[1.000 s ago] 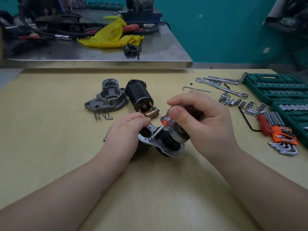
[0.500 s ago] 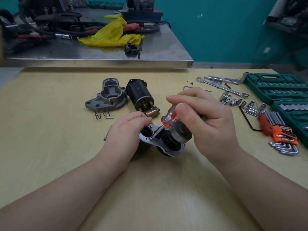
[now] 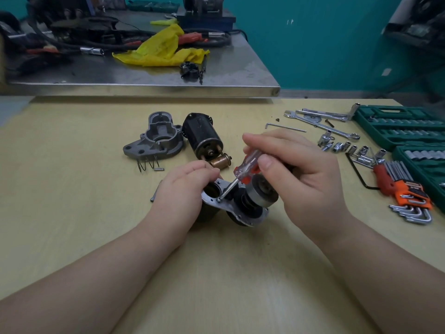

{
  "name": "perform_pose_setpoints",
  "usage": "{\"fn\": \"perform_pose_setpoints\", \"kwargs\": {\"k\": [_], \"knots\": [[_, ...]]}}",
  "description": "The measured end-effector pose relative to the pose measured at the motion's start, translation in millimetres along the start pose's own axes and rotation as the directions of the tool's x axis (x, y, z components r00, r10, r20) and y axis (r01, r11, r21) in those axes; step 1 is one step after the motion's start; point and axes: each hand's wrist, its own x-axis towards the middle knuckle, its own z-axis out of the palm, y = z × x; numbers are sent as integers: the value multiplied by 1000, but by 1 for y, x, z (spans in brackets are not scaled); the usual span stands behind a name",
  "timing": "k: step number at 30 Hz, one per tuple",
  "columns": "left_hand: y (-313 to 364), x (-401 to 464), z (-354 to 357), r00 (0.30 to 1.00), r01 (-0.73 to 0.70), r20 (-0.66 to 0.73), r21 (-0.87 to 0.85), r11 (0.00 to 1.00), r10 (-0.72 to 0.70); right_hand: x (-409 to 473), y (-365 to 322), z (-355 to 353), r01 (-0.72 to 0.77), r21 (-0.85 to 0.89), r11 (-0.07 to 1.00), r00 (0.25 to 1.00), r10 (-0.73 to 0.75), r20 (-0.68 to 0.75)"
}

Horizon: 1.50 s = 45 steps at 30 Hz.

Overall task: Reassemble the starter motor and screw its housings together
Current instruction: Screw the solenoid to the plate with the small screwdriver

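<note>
Silver-flanged starter motor housing (image 3: 231, 206) is gripped near the table's centre by the left hand (image 3: 183, 194), fingers curled. An orange-and-clear-handled screwdriver (image 3: 245, 167) is pinched by the right hand (image 3: 303, 174), tip set on a flange screw (image 3: 219, 200).

We find no legible text, brand, number or sign on any item. The orange hex key holder (image 3: 412, 192) bears small dark print, but it is too blurred for us to read.
</note>
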Motion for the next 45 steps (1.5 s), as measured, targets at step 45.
{"fn": "perform_pose_setpoints", "kwargs": {"k": [45], "knots": [[-2, 2, 2, 999, 40, -23, -48, 998, -41, 0, -4, 1, -67, 51, 996, 997, 68, -22]]}}
